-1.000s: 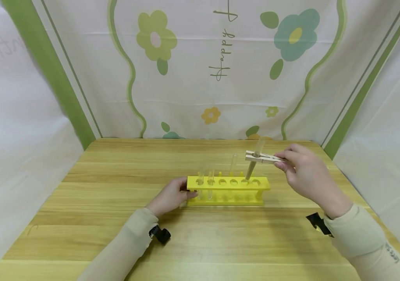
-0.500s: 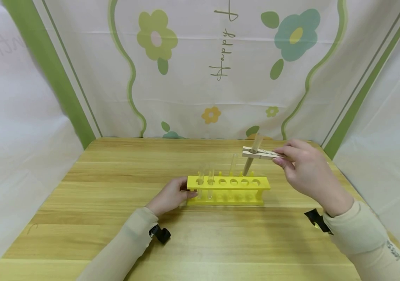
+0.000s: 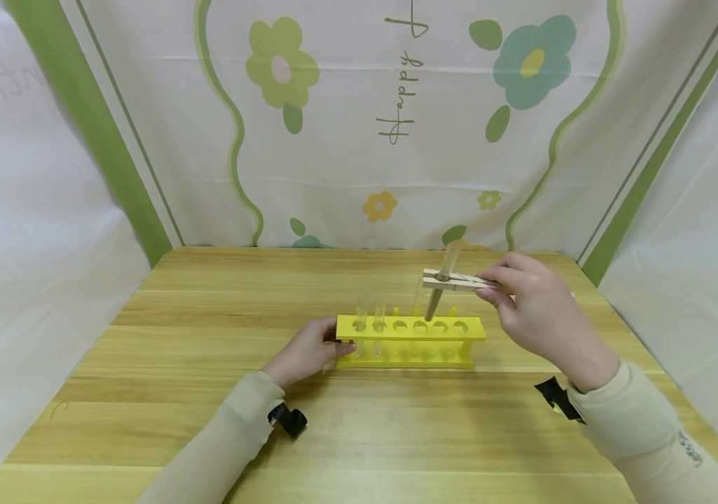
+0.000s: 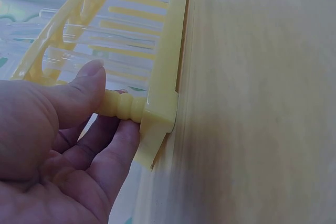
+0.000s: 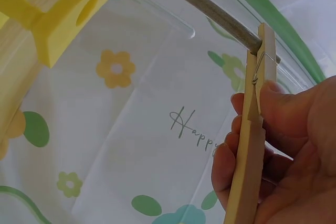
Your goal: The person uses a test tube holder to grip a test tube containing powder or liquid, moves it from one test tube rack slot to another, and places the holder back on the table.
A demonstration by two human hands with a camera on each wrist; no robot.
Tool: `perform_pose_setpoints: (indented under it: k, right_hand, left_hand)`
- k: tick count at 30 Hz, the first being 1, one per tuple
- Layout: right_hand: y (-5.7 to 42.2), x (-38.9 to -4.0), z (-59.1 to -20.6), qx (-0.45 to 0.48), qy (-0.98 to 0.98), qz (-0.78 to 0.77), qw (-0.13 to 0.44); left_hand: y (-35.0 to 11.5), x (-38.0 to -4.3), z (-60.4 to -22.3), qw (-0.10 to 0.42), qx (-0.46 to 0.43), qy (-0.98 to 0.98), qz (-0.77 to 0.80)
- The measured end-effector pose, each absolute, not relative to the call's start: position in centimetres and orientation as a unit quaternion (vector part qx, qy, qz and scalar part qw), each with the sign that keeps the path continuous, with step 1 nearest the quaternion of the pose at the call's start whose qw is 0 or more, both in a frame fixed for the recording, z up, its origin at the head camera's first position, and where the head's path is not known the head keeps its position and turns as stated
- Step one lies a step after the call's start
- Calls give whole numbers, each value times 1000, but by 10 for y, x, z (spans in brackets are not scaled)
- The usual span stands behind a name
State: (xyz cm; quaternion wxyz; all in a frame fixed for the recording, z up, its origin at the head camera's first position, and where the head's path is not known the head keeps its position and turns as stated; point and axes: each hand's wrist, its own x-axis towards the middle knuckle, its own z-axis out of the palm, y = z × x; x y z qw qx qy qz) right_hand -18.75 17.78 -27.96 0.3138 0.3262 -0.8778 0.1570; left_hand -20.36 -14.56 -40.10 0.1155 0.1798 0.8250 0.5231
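My left hand [image 3: 305, 350] grips the left end of a yellow test tube rack [image 3: 409, 327]. In the left wrist view, thumb and fingers close round its ridged end post [image 4: 122, 105]. My right hand [image 3: 544, 311] pinches a wooden test tube clamp [image 3: 459, 282], whose tip encloses a test tube [image 3: 436, 301] with grey-brown contents. This tube hangs tilted above the rack's right half, its lower end near a hole right of the middle; whether it touches the rack I cannot tell. Two clear test tubes [image 3: 378, 332] stand in the rack's left holes.
Another clear tube [image 3: 417, 297] stands upside down at the rack's back, partly behind the clamp. Yellow pegs [image 3: 453, 311] line that side. The rack rests on a wooden table [image 3: 346, 434], with a flowered cloth [image 3: 333, 140] hanging behind.
My right hand has carried the clamp and its tube leftward. The tube's lower end rose from a hole further right, then came down a little. The left hand and rack have stayed still.
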Motion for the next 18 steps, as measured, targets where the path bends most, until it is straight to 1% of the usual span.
perform_pose_setpoints:
  k: [18]
  right_hand:
    - [170, -191, -296, 324, -885, 169, 290]
  left_hand:
    - [-146, -205, -402, 123, 177, 822, 527]
